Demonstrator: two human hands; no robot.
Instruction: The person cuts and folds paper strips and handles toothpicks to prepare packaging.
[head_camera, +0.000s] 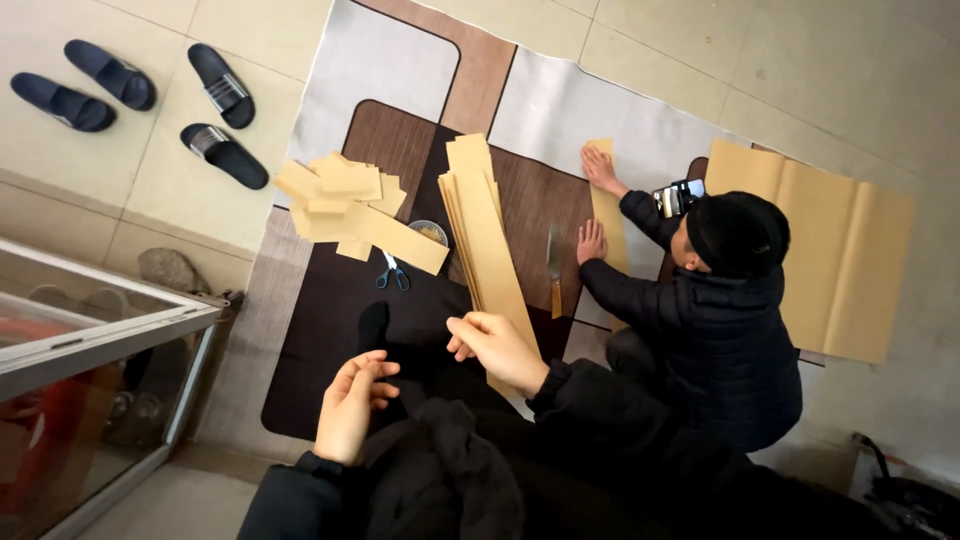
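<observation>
Head view: right hand (497, 347) pinches the near end of the long tan paper strips (487, 235) lying mid-mat (330, 340); left hand (350, 405) loosely curled, holding nothing. Risk: the stack fans or slides sideways toward the knife (553, 270) beside it, since only one end is gripped.

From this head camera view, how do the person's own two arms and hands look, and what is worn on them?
Both hands are bare: no gloves, rings or watch show. The left hand comes out of a black sleeve with a snug cuff at the wrist. The right hand comes out of a matching black sleeve, thick like a padded jacket.
</observation>
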